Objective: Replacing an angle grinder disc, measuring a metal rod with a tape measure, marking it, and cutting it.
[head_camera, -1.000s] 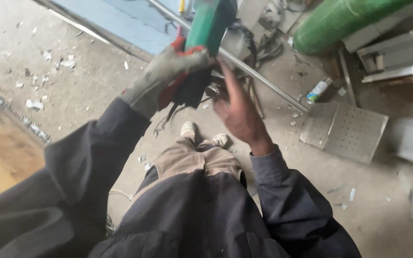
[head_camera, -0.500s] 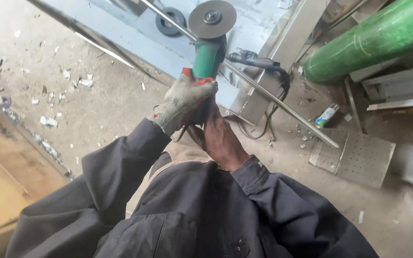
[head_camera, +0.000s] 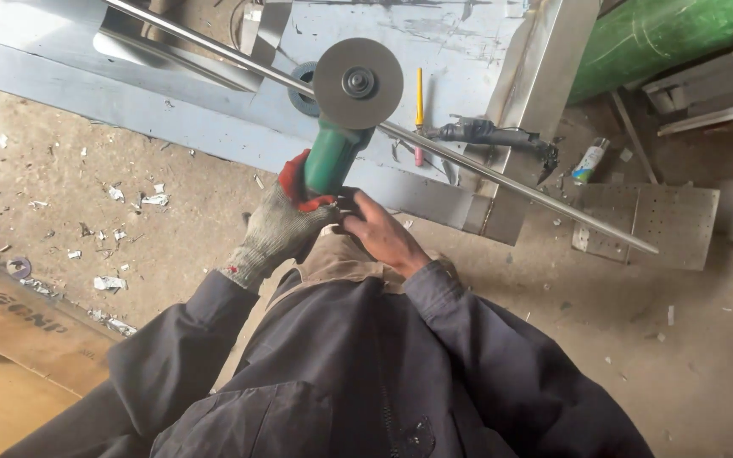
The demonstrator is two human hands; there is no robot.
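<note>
The left hand point(head_camera: 277, 227), in a knit glove, wraps the green plastic angle grinder point(head_camera: 332, 157) below its flat round disc point(head_camera: 358, 83); the bare right hand point(head_camera: 383, 237) grips its rear end.

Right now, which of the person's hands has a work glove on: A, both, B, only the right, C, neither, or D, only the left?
D: the left hand wears a grey knit glove with red fingertips and grips the green angle grinder, while the right hand at the grinder's rear end is bare.
</note>
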